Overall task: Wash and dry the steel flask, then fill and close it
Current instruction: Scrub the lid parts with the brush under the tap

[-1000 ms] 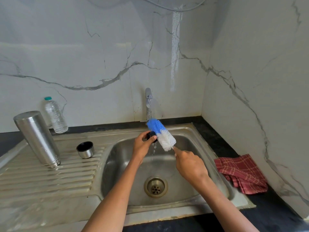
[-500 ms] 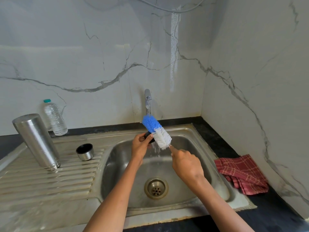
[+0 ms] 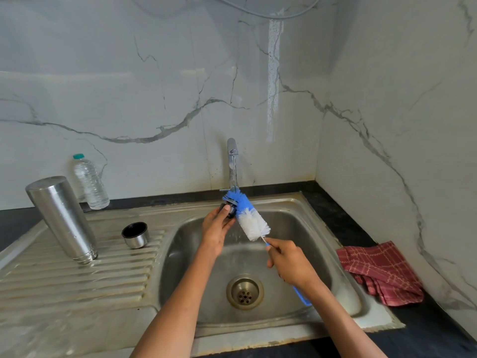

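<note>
My left hand (image 3: pixel 215 228) pinches the stopper (image 3: pixel 228 209), my right hand (image 3: pixel 290 262) grips the brush (image 3: pixel 249 218); I should work every groove under the tap (image 3: pixel 232 164).

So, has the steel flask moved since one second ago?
No. The steel flask stands mouth-down on the same ridges of the drainboard, equally far left of the steel cup; only the camera shifted.

Over the sink (image 3: pixel 296 218), the left hand (image 3: pixel 215 228) holds a small dark stopper (image 3: pixel 229 208) against the bottle brush (image 3: pixel 247 215), gripped by the right hand (image 3: pixel 290 262). The steel flask (image 3: pixel 60 218) stands inverted on the drainboard (image 3: pixel 77 277).
</note>
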Motion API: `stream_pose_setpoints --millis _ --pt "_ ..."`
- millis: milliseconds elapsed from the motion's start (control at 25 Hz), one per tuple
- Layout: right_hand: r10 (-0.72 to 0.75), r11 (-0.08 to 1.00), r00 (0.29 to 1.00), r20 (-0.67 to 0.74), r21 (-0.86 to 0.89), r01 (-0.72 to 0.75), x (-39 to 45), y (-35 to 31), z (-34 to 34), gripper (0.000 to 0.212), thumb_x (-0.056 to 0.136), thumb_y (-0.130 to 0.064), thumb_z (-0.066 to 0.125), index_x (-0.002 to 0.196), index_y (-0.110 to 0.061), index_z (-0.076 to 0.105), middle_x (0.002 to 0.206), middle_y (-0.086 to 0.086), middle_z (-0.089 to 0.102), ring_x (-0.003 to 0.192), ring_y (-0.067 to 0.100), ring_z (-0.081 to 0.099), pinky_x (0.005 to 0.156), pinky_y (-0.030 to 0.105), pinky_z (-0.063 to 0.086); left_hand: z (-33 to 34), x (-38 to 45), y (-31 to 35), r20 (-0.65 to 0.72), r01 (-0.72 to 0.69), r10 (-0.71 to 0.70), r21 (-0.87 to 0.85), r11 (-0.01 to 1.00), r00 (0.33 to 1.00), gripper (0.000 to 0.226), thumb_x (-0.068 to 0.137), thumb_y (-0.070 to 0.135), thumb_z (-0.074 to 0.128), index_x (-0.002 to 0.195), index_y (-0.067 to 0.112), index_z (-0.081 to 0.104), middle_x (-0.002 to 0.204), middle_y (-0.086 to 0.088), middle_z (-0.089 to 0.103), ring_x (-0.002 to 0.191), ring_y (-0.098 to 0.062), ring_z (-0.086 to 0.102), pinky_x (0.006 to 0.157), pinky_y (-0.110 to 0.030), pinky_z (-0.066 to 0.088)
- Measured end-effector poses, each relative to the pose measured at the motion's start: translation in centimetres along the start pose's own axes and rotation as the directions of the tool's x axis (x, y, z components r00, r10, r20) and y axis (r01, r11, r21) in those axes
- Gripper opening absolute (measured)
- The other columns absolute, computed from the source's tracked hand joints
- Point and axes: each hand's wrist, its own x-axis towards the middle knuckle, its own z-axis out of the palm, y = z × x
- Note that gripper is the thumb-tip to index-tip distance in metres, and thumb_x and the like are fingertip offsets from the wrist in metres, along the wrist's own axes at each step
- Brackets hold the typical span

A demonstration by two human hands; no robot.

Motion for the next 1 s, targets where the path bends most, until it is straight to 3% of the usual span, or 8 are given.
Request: stream_pose_setpoints --millis 120,240,440,640,760,920,1000 --pt "0.065 0.975 0.997 0.036 0.212 -0.071 0.5 0.3 -0.2 0.030 0.107 -0.019 0.045 0.131 -0.026 0.062 0.076 0.002 0.064 0.040 0.011 0.040 0.041 0.025 0.038 0.4 -0.4 -0.7 0.102 0.053 -0.064 0.104 0.993 0.993 0.020 0.095 0.015 0.070 0.114 0.009 0.068 0.108 -0.011 0.076 0.099 -0.024 0.070 0.087 -0.033 0.058" --pt "0.099 0.952 0.994 0.054 0.286 -0.110 0.9 0.5 -0.4 0.034 0.107 -0.017 0.047 0.138 -0.018 0.060 0.076 0.005 0.062 0.038 0.010 0.037 0.037 0.024 0.035 0.3 -0.4 -0.7 0.080 0.059 -0.068 0.118 0.991 0.994 0.018 0.095 0.020 0.070 0.109 0.009 0.069 0.104 -0.012 0.077 0.096 -0.025 0.071 0.085 -0.033 0.057" --pt "0.047 0.959 0.992 0.115 0.273 -0.077 -0.4 0.3 -0.3 0.032 0.105 -0.018 0.050 0.132 -0.029 0.065 0.073 0.001 0.065 0.039 0.012 0.040 0.040 0.026 0.037 -1.0 0.6 -0.3 -0.082 0.003 0.002 0.068 0.998 0.997 0.019 0.096 0.024 0.070 0.106 0.009 0.069 0.108 -0.018 0.074 0.093 -0.027 0.070 0.079 -0.032 0.057" --pt "0.086 0.971 0.996 0.019 0.224 -0.088 0.6 0.6 -0.6 0.038 0.105 -0.018 0.049 0.142 -0.022 0.058 0.075 0.001 0.066 0.041 0.012 0.041 0.040 0.025 0.038 -0.4 -0.8 -0.2 0.098 0.102 -0.122 0.190 0.976 0.988 0.036 0.089 0.031 0.074 0.114 0.006 0.067 0.108 -0.021 0.074 0.094 -0.028 0.072 0.079 -0.033 0.059" --pt "0.090 0.975 0.996 0.000 0.205 -0.089 0.4 0.7 -1.0 0.038 0.106 -0.019 0.049 0.142 -0.024 0.058 0.076 0.001 0.066 0.042 0.012 0.043 0.041 0.027 0.039 0.3 -1.3 -0.4 0.120 0.116 -0.137 0.171 0.978 0.983 0.036 0.092 0.029 0.073 0.118 0.004 0.066 0.109 -0.022 0.074 0.096 -0.032 0.075 0.083 -0.038 0.060" --pt "0.081 0.970 0.997 0.019 0.230 -0.084 -0.4 0.6 -1.3 0.034 0.104 -0.019 0.051 0.135 -0.030 0.063 0.075 0.001 0.068 0.042 0.013 0.043 0.043 0.029 0.038 -0.9 -0.8 0.6 -0.005 0.058 -0.058 0.038 0.998 0.998 0.025 0.096 0.018 0.069 0.117 0.005 0.065 0.111 -0.021 0.073 0.095 -0.031 0.075 0.078 -0.035 0.063" --pt "0.071 0.975 0.997 0.001 0.209 -0.070 -0.5 0.6 -1.2 0.036 0.104 -0.020 0.051 0.136 -0.030 0.062 0.076 0.002 0.068 0.043 0.012 0.043 0.043 0.028 0.039 -1.4 -0.4 0.7 -0.068 0.003 0.000 0.040 0.999 0.998 0.030 0.095 0.008 0.069 0.125 0.005 0.061 0.119 -0.020 0.070 0.104 -0.032 0.072 0.080 -0.033 0.062"
